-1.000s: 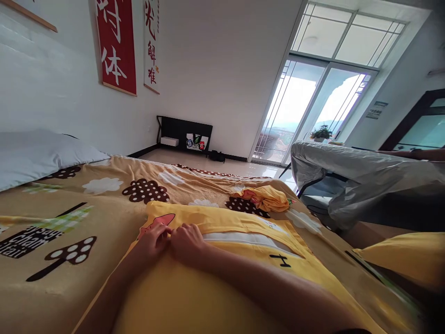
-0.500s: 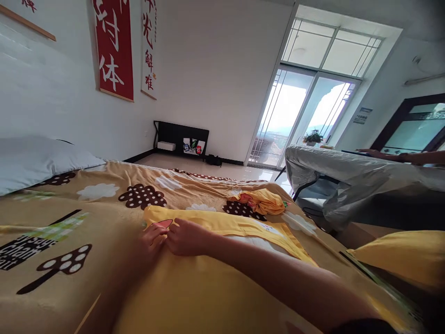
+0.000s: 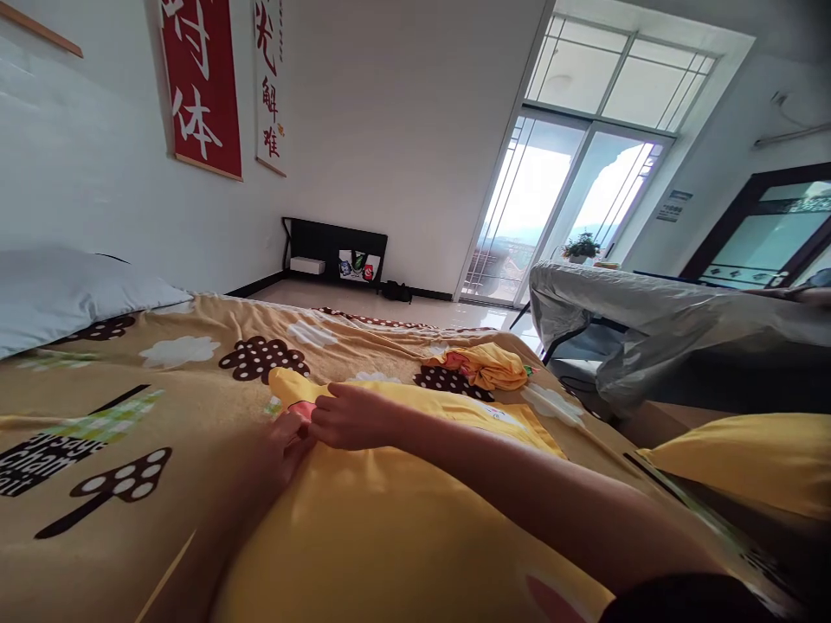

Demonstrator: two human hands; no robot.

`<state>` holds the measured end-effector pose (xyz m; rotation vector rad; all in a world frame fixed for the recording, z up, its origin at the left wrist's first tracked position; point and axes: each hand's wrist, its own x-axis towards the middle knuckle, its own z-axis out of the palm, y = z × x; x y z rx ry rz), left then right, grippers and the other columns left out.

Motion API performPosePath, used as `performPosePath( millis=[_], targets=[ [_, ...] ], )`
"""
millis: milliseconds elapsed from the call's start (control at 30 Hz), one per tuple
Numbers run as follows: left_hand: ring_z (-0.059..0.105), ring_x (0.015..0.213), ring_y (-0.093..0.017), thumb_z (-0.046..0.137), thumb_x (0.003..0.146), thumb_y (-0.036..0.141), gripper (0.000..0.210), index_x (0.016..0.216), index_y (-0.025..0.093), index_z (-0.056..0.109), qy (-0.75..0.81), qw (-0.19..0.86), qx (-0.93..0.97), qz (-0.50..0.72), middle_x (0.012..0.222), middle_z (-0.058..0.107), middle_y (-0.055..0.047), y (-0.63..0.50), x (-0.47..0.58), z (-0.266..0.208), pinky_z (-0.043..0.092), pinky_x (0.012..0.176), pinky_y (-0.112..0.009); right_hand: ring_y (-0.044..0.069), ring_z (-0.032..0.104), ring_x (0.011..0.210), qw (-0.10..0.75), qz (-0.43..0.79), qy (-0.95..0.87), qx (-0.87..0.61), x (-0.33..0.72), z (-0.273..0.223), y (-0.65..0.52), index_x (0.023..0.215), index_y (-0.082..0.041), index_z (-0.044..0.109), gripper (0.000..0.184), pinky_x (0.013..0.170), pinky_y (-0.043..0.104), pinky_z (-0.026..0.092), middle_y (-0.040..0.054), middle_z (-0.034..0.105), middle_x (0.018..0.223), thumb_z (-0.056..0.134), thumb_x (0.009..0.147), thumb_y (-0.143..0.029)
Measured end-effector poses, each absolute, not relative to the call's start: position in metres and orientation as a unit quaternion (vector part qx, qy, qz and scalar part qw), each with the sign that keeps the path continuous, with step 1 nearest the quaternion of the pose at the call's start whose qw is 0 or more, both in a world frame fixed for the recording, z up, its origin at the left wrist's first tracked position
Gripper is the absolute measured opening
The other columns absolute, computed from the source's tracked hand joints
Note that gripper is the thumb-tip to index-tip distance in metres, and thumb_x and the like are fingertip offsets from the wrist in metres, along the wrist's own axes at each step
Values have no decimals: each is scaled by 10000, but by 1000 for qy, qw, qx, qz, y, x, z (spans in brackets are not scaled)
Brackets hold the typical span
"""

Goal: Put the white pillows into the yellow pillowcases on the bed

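The yellow cover [image 3: 363, 519] lies spread in front of you on the patterned blanket [image 3: 188, 415]. Your left hand [image 3: 292, 437] and right hand [image 3: 354, 415] meet near its far-left corner, the fingers of both curled closed, seemingly pinching 1 fold of it. Laying out looks done; that corner is not yet released, and what else is left cannot be told. Beyond lies 1 crumpled yellow cloth [image 3: 497, 368].

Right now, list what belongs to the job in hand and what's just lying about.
In the job:
yellow printed cloth cover, in left hand and right hand
tan patterned blanket underneath

Apparently just lying about:
crumpled yellow cloth
plump yellow cushion
white fabric pillow
leafy green potted plant
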<state>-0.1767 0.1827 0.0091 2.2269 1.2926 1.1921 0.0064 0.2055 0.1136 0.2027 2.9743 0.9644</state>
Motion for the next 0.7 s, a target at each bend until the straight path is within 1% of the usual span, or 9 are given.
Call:
performPosePath(
  millis=[133, 200, 267, 367, 467, 533, 567, 633, 700],
  targets=[
    [564, 852, -185, 437, 907, 387, 185, 895, 221, 517, 457, 202, 762, 413, 889, 600, -28, 181, -176, 10, 462, 741, -291, 188, 550, 880, 19, 205, 952, 225, 4, 114, 202, 900, -164, 587, 51, 695, 309, 367, 29, 643, 864, 542, 878, -173],
    [550, 829, -181, 440, 902, 379, 181, 899, 222, 530, 456, 202, 762, 413, 864, 594, -22, 182, -176, 10, 456, 720, -286, 182, 556, 866, 34, 170, 948, 268, 3, 115, 199, 900, -166, 587, 63, 660, 295, 366, 23, 649, 861, 591, 842, -189],
    [539, 812, -177, 451, 892, 365, 172, 874, 216, 536, 452, 184, 765, 421, 860, 592, -23, 182, -177, 10, 446, 709, -283, 181, 550, 851, 28, 196, 949, 244, 4, 114, 197, 882, -158, 590, 59, 669, 301, 363, 36, 645, 853, 532, 885, -170],
    [517, 777, -171, 454, 887, 360, 196, 781, 207, 514, 442, 153, 771, 432, 822, 573, -25, 182, -177, 11, 429, 701, -285, 184, 524, 812, 7, 286, 950, 123, 8, 112, 195, 815, -137, 591, 274, 688, 321, 349, 62, 620, 794, 356, 948, -91],
    [492, 728, -161, 450, 890, 397, 256, 721, 208, 481, 442, 157, 766, 439, 754, 533, -12, 182, -176, 12, 420, 680, -276, 176, 491, 743, -3, 331, 941, 65, 13, 110, 197, 780, -137, 579, 350, 645, 319, 326, 56, 589, 726, 285, 947, -46],
    [490, 716, -155, 437, 895, 418, 253, 769, 208, 503, 443, 180, 749, 459, 753, 528, -10, 184, -176, 11, 428, 674, -270, 172, 477, 728, -19, 345, 936, 61, 16, 110, 199, 788, -144, 572, 352, 641, 318, 317, 46, 577, 713, 276, 954, -50],
    [501, 735, -157, 424, 898, 425, 250, 836, 205, 525, 438, 191, 741, 472, 795, 548, -20, 185, -175, 10, 439, 692, -274, 170, 474, 728, -27, 350, 935, 56, 17, 111, 201, 793, -146, 570, 352, 644, 318, 315, 41, 571, 712, 273, 960, -58],
    [533, 822, -180, 399, 897, 439, 291, 956, 198, 550, 424, 190, 737, 491, 912, 593, -56, 190, -174, 8, 459, 766, -305, 166, 469, 734, -33, 357, 933, 42, 17, 111, 203, 801, -150, 570, 349, 653, 316, 313, 36, 569, 724, 275, 967, -68],
    [544, 927, -215, 374, 893, 444, 319, 954, 201, 572, 414, 167, 756, 479, 993, 615, -83, 193, -173, 8, 451, 845, -343, 162, 465, 743, -33, 359, 932, 25, 17, 110, 205, 806, -153, 572, 349, 660, 313, 313, 35, 574, 748, 275, 969, -68]
  ],
)
